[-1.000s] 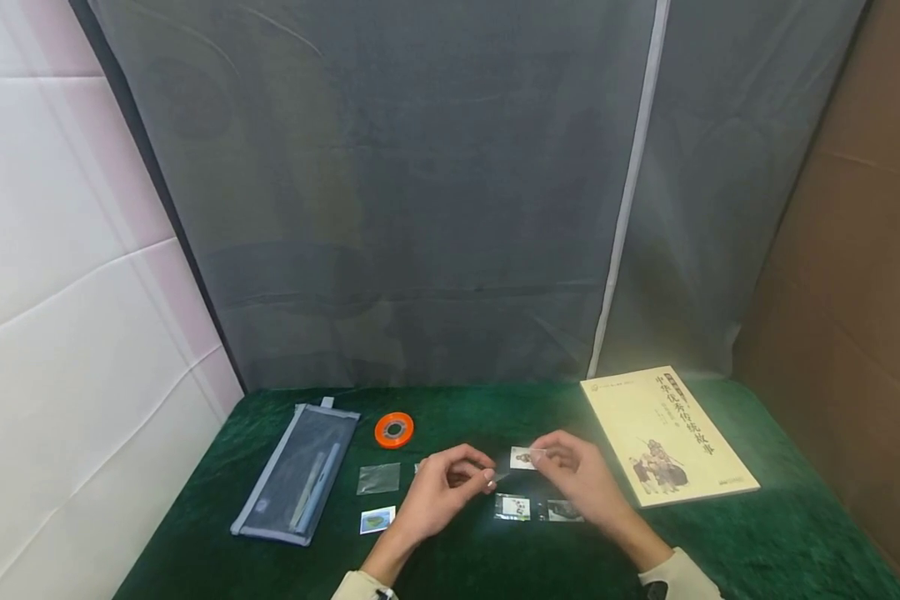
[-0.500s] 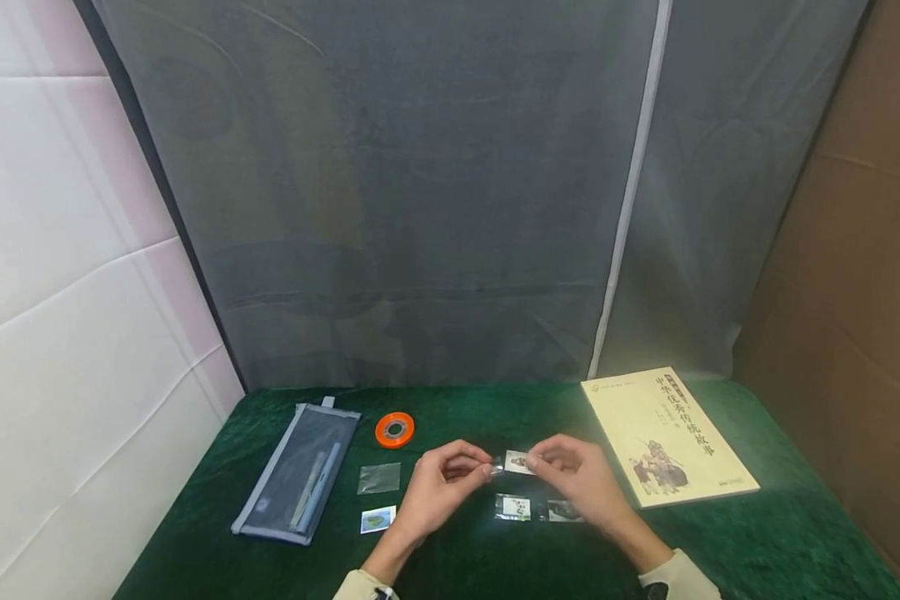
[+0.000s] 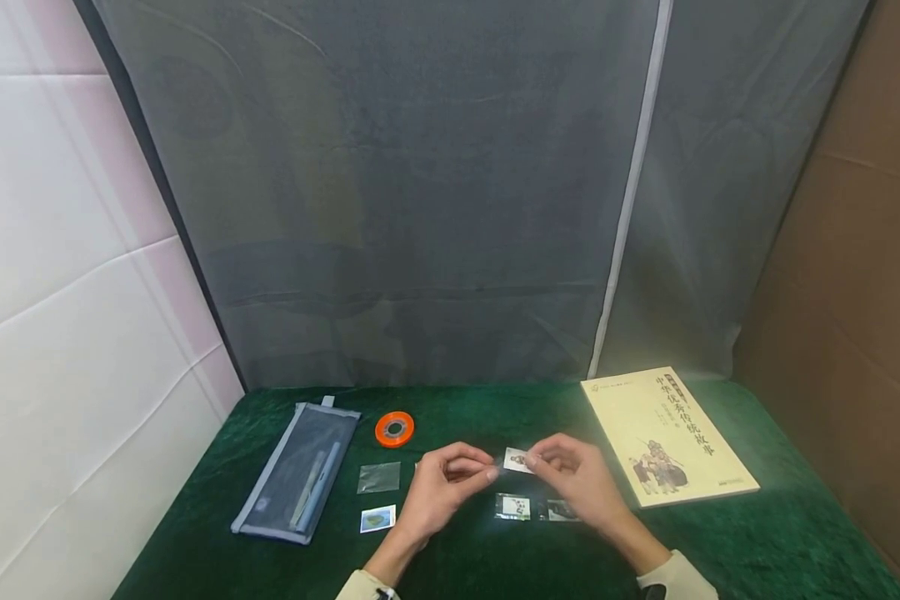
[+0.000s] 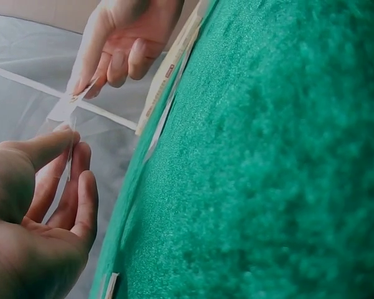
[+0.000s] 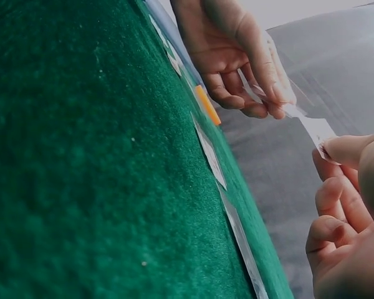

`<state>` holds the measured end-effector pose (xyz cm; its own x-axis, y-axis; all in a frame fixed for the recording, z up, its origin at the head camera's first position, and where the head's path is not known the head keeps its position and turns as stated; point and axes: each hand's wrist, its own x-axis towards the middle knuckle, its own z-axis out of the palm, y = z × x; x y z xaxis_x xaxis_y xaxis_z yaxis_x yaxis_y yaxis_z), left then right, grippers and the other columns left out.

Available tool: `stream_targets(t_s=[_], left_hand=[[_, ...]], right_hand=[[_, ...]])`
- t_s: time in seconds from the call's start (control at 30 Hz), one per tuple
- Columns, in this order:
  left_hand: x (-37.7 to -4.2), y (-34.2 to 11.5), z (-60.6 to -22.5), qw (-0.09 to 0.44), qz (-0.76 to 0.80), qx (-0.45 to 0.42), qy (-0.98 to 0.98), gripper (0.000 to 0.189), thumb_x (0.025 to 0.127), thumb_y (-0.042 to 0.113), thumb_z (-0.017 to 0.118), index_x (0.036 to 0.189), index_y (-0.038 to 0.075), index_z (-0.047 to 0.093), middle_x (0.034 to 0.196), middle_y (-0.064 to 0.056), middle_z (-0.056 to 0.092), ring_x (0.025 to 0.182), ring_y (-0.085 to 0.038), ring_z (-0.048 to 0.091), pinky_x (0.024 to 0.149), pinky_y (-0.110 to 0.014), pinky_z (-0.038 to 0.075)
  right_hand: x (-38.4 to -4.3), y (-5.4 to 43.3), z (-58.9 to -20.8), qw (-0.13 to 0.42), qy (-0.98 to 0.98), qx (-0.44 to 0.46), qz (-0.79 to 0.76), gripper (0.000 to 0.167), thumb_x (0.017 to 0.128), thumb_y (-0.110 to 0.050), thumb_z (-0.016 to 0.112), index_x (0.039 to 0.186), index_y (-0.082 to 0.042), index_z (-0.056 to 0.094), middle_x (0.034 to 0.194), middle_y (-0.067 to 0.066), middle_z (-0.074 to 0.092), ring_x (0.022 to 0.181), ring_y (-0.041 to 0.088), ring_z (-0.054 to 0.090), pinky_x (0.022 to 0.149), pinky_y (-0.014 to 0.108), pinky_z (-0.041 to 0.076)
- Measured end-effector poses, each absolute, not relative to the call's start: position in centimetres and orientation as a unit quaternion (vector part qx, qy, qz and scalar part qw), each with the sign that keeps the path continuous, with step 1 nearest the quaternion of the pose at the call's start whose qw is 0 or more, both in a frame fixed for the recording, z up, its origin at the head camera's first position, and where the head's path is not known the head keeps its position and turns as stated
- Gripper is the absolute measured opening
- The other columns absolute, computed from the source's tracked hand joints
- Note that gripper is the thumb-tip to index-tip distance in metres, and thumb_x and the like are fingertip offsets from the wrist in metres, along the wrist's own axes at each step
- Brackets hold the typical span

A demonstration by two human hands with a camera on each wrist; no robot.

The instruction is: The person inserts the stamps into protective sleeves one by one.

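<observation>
Centrally, a small picture card (image 3: 516,460) is pinched between the thumb and curled fingers of the right hand (image 3: 576,473) and is held above the green cloth (image 3: 457,571). By the left hand (image 3: 447,490), thumb and fingertips pressed together, a clear plastic sleeve (image 5: 251,91) is gripped at the card's edge; whether that edge is inserted cannot be told. Below, two sleeved cards (image 3: 516,507) are laid side by side, one partly hidden by the right hand.

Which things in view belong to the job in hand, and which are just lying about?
Likely the job: held card, held sleeve, two sleeved cards, blue card, flat sleeve.

Apparently lying about: pouch, orange ring, book.
</observation>
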<state>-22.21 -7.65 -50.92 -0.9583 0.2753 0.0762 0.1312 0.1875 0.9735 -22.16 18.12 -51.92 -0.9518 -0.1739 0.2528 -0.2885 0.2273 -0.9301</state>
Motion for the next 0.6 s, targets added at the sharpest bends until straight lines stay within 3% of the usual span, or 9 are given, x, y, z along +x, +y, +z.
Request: stream_targets(t_s=[0.2,0.6], left_hand=[[-22.19,-7.63,-50.94,0.061,0.624,0.126,0.768,0.027,0.092,0.035,0.088,0.111,0.017,0.08,0.102,-0.001,0.085,0.098,-0.015,0.079,0.085,-0.024,0.06],[-22.2,-7.58,-51.14,0.064,0.624,0.126,0.768,0.025,0.093,0.033,0.088,0.11,0.016,0.081,0.102,-0.001,0.085,0.097,-0.015,0.078,0.086,-0.024,0.06]], right_hand=[[-22.26,18.24,-52.07,0.064,-0.784,0.158,0.597,0.007,0.1,-0.024,0.08,0.105,-0.019,0.078,0.102,0.003,0.081,0.082,0.032,0.073,0.077,0.029,0.059],[-21.89,17.93,-52.17,0.032,-0.786,0.173,0.592,0.007,0.099,-0.025,0.081,0.102,-0.019,0.078,0.096,0.004,0.08,0.071,0.034,0.068,0.065,0.029,0.054]])
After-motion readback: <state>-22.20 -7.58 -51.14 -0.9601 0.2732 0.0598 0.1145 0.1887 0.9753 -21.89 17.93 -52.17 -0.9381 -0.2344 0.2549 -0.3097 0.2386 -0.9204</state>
